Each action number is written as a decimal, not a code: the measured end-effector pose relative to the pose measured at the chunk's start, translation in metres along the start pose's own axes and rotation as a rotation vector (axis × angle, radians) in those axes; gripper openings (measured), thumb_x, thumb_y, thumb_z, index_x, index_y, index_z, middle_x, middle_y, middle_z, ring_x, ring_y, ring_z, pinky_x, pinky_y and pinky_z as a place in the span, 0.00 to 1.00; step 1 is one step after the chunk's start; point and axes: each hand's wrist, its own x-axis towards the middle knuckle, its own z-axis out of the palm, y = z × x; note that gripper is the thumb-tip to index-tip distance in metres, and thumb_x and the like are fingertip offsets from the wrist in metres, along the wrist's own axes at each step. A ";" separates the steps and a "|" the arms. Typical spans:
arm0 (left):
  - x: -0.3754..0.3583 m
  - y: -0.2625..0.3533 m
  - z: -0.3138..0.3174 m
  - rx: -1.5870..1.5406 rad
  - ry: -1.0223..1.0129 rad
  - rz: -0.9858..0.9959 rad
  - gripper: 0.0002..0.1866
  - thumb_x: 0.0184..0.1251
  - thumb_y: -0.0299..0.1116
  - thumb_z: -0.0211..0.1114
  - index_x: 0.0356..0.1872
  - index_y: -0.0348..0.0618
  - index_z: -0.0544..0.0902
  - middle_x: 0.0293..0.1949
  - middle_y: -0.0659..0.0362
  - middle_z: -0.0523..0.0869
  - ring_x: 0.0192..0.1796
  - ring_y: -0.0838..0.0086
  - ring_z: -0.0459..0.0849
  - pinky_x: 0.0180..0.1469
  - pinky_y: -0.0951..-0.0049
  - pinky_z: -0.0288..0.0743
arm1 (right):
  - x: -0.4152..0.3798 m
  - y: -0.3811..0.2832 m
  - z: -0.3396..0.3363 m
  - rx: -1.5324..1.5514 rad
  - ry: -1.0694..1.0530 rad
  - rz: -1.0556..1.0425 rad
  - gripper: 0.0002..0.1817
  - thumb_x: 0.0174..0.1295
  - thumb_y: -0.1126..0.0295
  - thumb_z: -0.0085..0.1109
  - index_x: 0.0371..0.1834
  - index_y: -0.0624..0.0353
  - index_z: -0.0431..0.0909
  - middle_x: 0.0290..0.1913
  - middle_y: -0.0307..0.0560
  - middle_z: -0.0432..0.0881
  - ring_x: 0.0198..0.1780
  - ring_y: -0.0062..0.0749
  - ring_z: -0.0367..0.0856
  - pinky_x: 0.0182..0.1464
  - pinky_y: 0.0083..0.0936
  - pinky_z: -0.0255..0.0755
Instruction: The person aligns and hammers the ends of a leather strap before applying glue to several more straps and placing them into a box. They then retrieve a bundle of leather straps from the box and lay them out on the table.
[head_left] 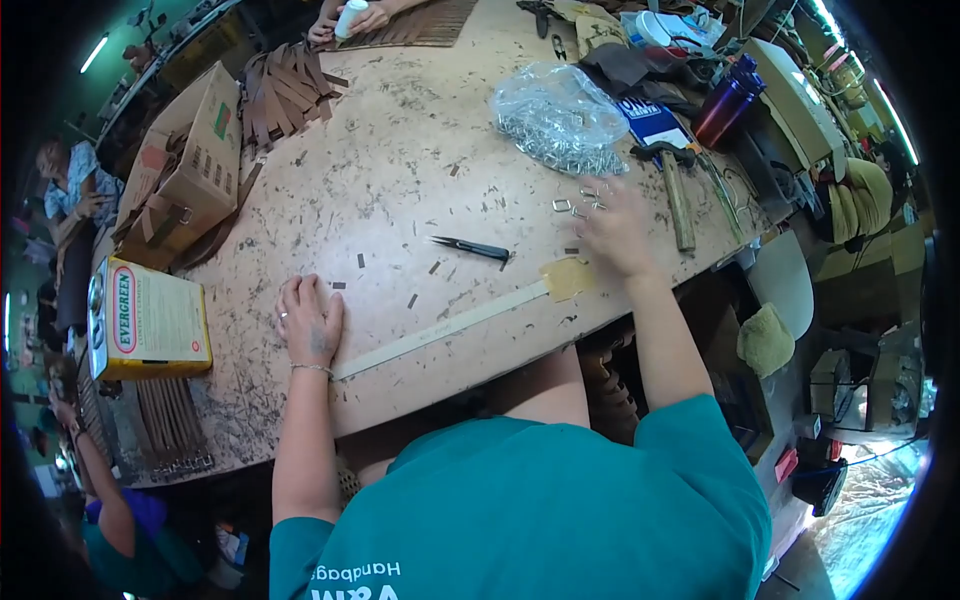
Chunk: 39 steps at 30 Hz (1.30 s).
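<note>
1. Left hand (310,328): flat, fingers spread, pressing strap (440,328) end on counter (400,150).
2. Right hand (612,232): blurred, over loose buckles (578,205); grip cannot be told.
3. Snips (474,247): between hands.

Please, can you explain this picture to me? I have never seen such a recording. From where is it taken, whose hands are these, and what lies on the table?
The one picture comes from a camera worn on a person's head, looking down, so the teal shirt at the bottom is that person's own. No machine is here, only two bare hands. The left hand presses flat on one end of a long pale strip on the worn table. The right hand reaches to small metal rings beside a clear bag of more; whether it grips one, I cannot tell. Nearby lie dark snips, a hammer and a yellow tin. Other people work at the table's edges.
</note>
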 end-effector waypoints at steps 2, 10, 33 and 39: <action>-0.002 0.000 0.001 0.006 -0.020 0.001 0.24 0.52 0.45 0.58 0.50 0.47 0.71 0.55 0.52 0.66 0.60 0.57 0.60 0.58 0.53 0.54 | -0.001 -0.007 0.017 0.063 -0.103 -0.026 0.13 0.49 0.61 0.59 0.40 0.46 0.79 0.51 0.39 0.72 0.57 0.37 0.63 0.57 0.43 0.56; -0.001 0.003 -0.004 0.026 0.008 0.009 0.23 0.54 0.45 0.57 0.49 0.46 0.72 0.55 0.52 0.67 0.58 0.56 0.62 0.59 0.57 0.55 | -0.004 0.044 0.037 -0.026 0.026 0.022 0.09 0.50 0.64 0.58 0.34 0.51 0.79 0.49 0.41 0.74 0.51 0.35 0.69 0.51 0.33 0.64; 0.003 0.116 0.012 0.066 -0.448 0.401 0.40 0.56 0.59 0.49 0.66 0.49 0.50 0.68 0.49 0.44 0.69 0.54 0.40 0.61 0.38 0.40 | -0.041 -0.028 0.002 -0.073 0.166 0.290 0.21 0.55 0.64 0.55 0.50 0.62 0.71 0.52 0.57 0.68 0.54 0.49 0.66 0.54 0.39 0.62; 0.060 0.170 0.042 -0.004 -0.400 0.367 0.44 0.52 0.66 0.47 0.66 0.53 0.50 0.68 0.48 0.43 0.70 0.53 0.38 0.62 0.39 0.40 | -0.057 -0.092 0.006 0.056 -0.335 0.474 0.36 0.57 0.47 0.46 0.62 0.62 0.56 0.62 0.65 0.53 0.65 0.56 0.49 0.61 0.55 0.45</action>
